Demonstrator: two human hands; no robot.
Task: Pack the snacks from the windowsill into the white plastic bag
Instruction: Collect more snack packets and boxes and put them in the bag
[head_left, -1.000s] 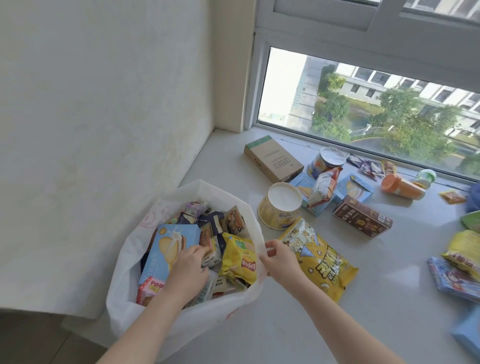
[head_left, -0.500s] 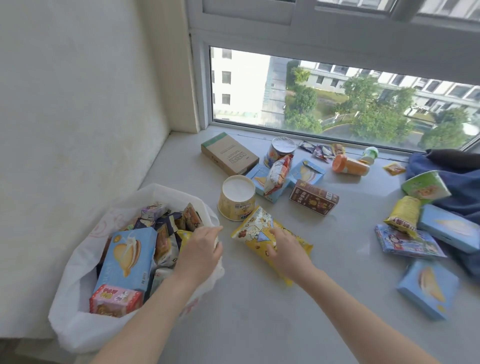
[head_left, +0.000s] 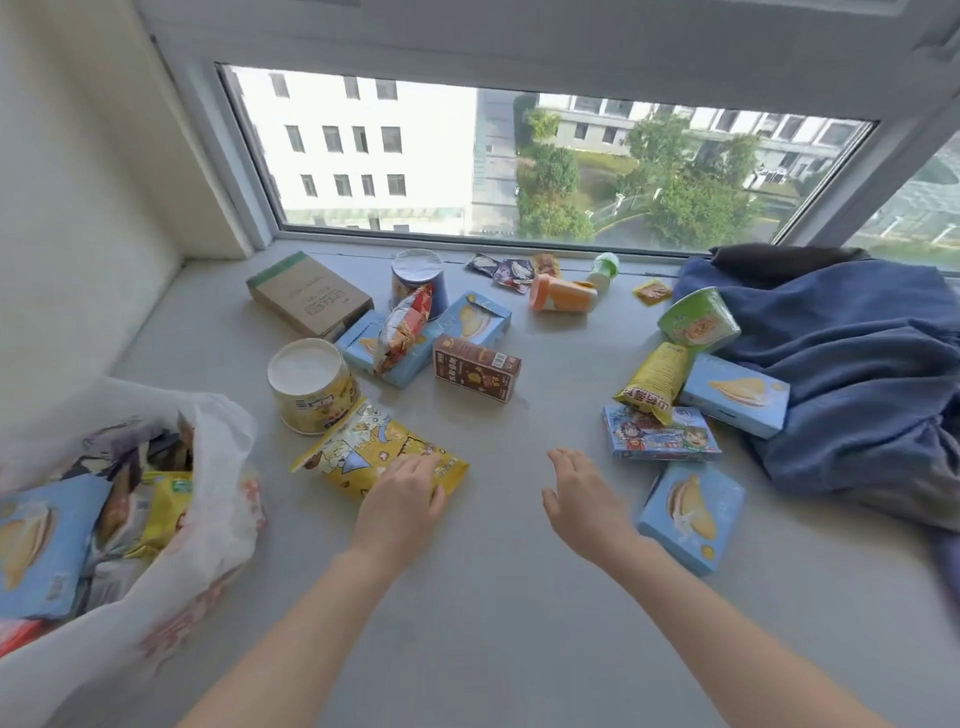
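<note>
1. The white plastic bag (head_left: 218, 467) stands open to the left of the left fingers, packed with snacks, among them a blue box (head_left: 41, 540) and a yellow packet (head_left: 166, 512).
2. The left hand (head_left: 402, 499) lies on the near end of the yellow snack bag (head_left: 363, 449); its fingers (head_left: 421, 462) curl over the bag's edge and grip it. A yellow tub (head_left: 311, 384) stands just beyond the fingertips.
3. The right hand (head_left: 582, 499) hovers over the bare windowsill (head_left: 493, 597), fingers (head_left: 563, 457) spread, loose and holding nothing.
4. Just right of those fingers lie a cartoon-print packet (head_left: 657, 436) and a blue box (head_left: 691, 514).
</note>
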